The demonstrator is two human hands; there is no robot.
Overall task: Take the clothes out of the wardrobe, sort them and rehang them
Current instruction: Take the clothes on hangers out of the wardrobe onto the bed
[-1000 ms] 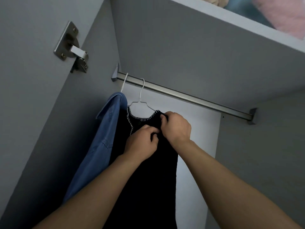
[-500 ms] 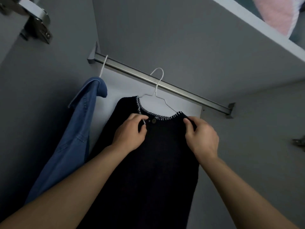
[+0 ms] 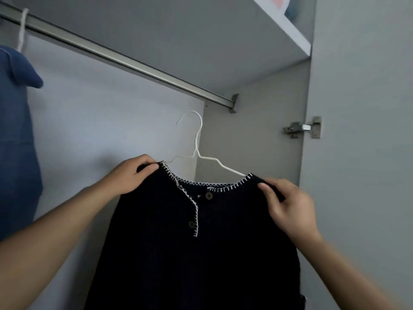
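Cardigan [image 3: 201, 253] on white hanger [image 3: 197, 151] now off rail [image 3: 125, 61], hook free below it; half a second ago hooked on. Left hand [image 3: 131, 177] pinching one shoulder, right hand [image 3: 288, 204] gripping other. Denim shirt [image 3: 15, 139] hanging at far left. Removal underway; sorting next.

No readable text, label, brand, number or sign appears on anything here.
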